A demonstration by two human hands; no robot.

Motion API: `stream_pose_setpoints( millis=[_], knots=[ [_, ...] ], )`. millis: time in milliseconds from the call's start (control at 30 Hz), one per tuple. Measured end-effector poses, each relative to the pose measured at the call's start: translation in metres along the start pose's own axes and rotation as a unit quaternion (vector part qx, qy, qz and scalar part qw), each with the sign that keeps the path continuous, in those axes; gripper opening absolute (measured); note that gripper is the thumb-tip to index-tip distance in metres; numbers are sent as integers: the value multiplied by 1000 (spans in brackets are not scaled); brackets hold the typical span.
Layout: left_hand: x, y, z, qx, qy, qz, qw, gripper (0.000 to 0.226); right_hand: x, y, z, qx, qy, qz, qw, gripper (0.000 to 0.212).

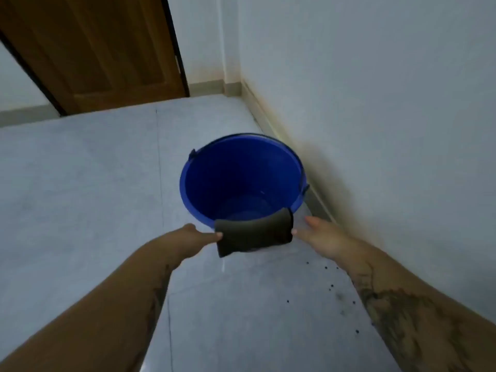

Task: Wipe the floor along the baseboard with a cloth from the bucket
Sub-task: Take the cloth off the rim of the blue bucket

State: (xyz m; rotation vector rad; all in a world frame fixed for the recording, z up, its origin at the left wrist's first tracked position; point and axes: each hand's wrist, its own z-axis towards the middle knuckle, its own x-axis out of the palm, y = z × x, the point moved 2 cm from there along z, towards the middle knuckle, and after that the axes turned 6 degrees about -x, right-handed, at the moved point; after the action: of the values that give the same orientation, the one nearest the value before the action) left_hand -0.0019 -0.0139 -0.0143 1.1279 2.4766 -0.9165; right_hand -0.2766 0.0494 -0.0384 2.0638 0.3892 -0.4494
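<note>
A dark grey cloth (253, 233) is stretched flat between both my hands, just over the near rim of a blue bucket (241, 178). My left hand (197, 237) pinches the cloth's left edge and my right hand (319, 234) pinches its right edge. A drop of water hangs below the cloth. The bucket stands on the pale tiled floor (94, 183) close to the beige baseboard (271, 124), which runs along the right wall to the far corner. A little water shows in the bucket's bottom.
A brown wooden door (102, 49) stands at the back left. White walls meet in the far corner. Small dark specks (331, 287) and a smudge lie on the floor near the baseboard by my right forearm.
</note>
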Motion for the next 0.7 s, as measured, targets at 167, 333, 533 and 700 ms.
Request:
stream_pose_setpoints(
  millis=[167, 333, 533, 700],
  knots=[
    [39, 23, 61, 44, 39, -177, 982, 78, 45, -35, 54, -16, -5, 143, 990, 67],
    [61, 26, 71, 52, 58, -229, 970, 72, 51, -40, 64, -31, -7, 181, 983, 58],
    [74, -3, 26, 115, -1, -424, 898, 30, 34, -9, 36, -96, -71, 333, 935, 5],
    [102, -16, -19, 196, 81, -519, 828, 27, -15, -13, -18, -148, -111, 414, 891, 8]
  ],
)
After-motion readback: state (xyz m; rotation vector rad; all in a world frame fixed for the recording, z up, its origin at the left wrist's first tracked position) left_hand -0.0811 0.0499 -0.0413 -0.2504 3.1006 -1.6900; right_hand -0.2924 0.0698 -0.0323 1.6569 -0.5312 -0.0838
